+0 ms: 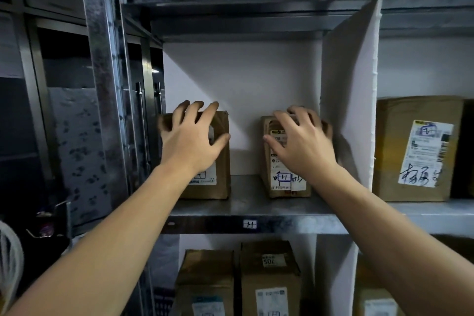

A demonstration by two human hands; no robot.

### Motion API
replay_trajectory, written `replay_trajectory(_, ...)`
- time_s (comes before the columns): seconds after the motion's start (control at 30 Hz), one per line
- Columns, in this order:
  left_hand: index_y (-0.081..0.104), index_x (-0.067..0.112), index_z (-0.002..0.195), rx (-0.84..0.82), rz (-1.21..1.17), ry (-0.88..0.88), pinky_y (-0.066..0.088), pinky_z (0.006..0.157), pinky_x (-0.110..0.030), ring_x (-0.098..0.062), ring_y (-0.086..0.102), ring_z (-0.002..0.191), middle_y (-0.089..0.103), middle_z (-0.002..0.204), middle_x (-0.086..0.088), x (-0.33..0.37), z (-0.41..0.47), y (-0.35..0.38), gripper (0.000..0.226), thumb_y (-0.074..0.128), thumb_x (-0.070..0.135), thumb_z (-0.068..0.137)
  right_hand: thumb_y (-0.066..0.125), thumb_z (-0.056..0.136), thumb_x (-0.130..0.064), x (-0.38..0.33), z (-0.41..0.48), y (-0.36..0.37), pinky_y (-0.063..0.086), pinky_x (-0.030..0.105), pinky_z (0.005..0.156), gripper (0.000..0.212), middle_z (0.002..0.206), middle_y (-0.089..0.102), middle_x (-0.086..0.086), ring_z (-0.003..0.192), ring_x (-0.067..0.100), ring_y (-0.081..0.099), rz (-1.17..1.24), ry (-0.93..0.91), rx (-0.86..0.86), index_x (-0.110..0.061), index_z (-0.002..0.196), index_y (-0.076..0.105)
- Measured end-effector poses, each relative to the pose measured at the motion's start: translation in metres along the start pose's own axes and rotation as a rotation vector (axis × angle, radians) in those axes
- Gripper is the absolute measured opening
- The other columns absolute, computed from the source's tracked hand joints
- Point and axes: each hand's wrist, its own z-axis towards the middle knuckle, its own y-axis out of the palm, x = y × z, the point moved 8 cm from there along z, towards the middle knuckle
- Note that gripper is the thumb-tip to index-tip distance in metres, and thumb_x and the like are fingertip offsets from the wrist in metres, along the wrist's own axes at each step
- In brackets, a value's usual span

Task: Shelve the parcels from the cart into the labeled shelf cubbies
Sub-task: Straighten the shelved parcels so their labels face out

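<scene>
Left post (102, 84): steel upright, bounds the cubby on its left side.

Left grip (191, 141): my fingers hook over the top edge of the left parcel (220, 182) and my thumb presses its right front edge. Grasping the parcel.

Left parcel: stands upright on the shelf (246, 202), long axis vertical, at the cubby's left end, directly under the grip.

Gap: bare shelf separates the two parcels. Below it, the shelf lip carries the H label (249, 224).

Right grip (305, 143): fingers splayed over the top and right side of the right parcel (282, 187), thumb across its front. Whether it clamps or only rests, I cannot tell.

Right parcel: upright, long axis vertical, marked H, just beside the divider (346, 97).

Judgement: both parcels appear seated in the matching cubby. The next move probably requires releasing both and drawing straight back toward the near side. The cart is out of view.
</scene>
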Motion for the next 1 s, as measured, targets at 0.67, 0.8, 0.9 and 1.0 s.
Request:
replay_trajectory(0.67, 0.052, 0.021, 0.131, 0.058, -0.175, 0.209, 0.041, 0.098, -0.042, -0.022, 0.048, 0.12, 0.056, 0.127, -0.003, 0.228, -0.088, -0.043, 0.043, 0.055, 0.04, 0.092, 0.054, 0.093, -0.042, 0.131, -0.118, -0.133, 0.049, 0.045, 0.076, 0.035, 0.116, 0.061, 0.011, 0.1, 0.036, 0.059, -0.173, -0.134, 0.086, -0.016, 0.116, 0.061)
replay_trajectory(0.8, 0.052, 0.02, 0.13, 0.051, -0.213, 0.249, 0.041, 0.098, -0.042, -0.022, 0.046, 0.12, 0.055, 0.127, -0.002, 0.288, -0.093, -0.045, 0.043, 0.057, 0.037, 0.09, 0.057, 0.094, -0.044, 0.194, -0.137, -0.154, 0.049, 0.047, 0.082, 0.041, 0.127, 0.059, 0.011, 0.11, 0.035, 0.057, -0.197, -0.065, -0.005, -0.018, 0.126, 0.058)
replay_trajectory(0.9, 0.052, 0.021, 0.131, -0.004, -0.218, 0.247, 0.04, 0.101, -0.044, -0.023, 0.046, 0.121, 0.054, 0.129, -0.002, 0.32, -0.09, -0.034, 0.045, 0.056, 0.039, 0.09, 0.053, 0.096, -0.047, 0.229, -0.146, -0.162, 0.05, 0.047, 0.086, 0.043, 0.129, 0.056, 0.009, 0.114, 0.033, 0.055, -0.212, -0.045, -0.067, -0.02, 0.13, 0.054)
replay_trajectory(1.0, 0.052, 0.02, 0.129, -0.029, -0.202, 0.277, 0.04, 0.1, -0.044, -0.023, 0.046, 0.117, 0.053, 0.126, 0.0, 0.349, -0.08, -0.022, 0.045, 0.056, 0.04, 0.089, 0.053, 0.096, -0.048, 0.261, -0.146, -0.168, 0.049, 0.047, 0.087, 0.042, 0.127, 0.056, 0.009, 0.113, 0.034, 0.055, -0.216, -0.004, -0.09, -0.018, 0.127, 0.055)
